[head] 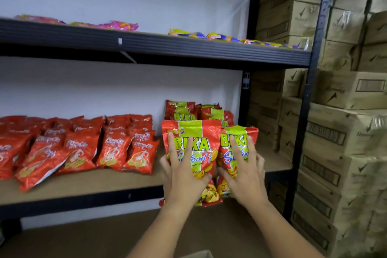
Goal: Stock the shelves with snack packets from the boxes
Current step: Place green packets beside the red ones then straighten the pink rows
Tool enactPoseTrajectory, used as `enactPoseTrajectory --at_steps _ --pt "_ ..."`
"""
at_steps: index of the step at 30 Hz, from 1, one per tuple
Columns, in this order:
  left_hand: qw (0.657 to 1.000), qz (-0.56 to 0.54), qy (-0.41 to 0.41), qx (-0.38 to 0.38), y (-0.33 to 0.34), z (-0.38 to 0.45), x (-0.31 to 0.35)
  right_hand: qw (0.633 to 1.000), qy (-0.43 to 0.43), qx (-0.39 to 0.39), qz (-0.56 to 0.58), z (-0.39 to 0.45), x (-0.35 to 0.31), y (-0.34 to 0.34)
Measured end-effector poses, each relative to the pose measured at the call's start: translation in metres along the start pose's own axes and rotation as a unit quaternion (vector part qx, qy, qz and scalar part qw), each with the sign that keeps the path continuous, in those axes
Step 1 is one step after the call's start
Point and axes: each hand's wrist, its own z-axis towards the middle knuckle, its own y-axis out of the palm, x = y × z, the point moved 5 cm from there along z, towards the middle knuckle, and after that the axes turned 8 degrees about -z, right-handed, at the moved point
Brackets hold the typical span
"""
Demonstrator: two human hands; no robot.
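Because the packets are soft and slippery, the person holds them from the front with both hands, so that they stay upright while they go toward the lower shelf [88,182]. The left hand [184,172] lies with spread fingers over the larger Bika packet [193,148], and its thumb seems to wrap around the left edge. The right hand [244,170] presses in the same way on the second Bika packet [236,146], just to the right of the first; some fingers curl behind its right edge. Both packets hang at the front edge of this shelf, and it seems they are not set down yet. Behind them more Bika packets [182,111] stand near the wall, so I judge the new ones will form the next row. To the left of them the red shrimp packets [79,148] lean backward in rows. To the right, stacked cardboard boxes [339,132] stand beside the shelf.
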Motion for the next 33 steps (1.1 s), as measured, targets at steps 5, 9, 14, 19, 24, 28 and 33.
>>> enactPoseTrajectory --at_steps 5,9,14,19,24,28,33 --pt "0.999 0.038 -0.015 0.02 0.039 0.071 -0.018 1.0 0.013 -0.001 0.006 0.07 0.018 0.042" --pt "0.996 0.073 -0.041 0.012 0.074 0.116 -0.042 1.0 0.012 -0.025 -0.009 0.113 0.027 0.083" --pt "0.992 0.115 -0.054 0.012 0.109 0.136 -0.074 0.999 0.013 -0.029 -0.021 0.133 0.035 0.127" --pt "0.98 0.196 -0.007 0.032 0.126 0.139 -0.088 0.999 0.04 0.001 -0.026 0.134 0.038 0.146" --pt "0.972 0.23 0.014 0.042 0.13 0.142 -0.096 0.998 0.059 -0.007 -0.031 0.129 0.039 0.144" --pt "0.977 0.202 0.06 0.043 0.125 0.129 -0.089 0.998 0.056 -0.012 -0.011 0.116 0.039 0.135" --pt "0.981 0.18 0.071 -0.018 0.12 0.115 -0.09 0.996 0.039 -0.076 -0.02 0.107 0.04 0.139"
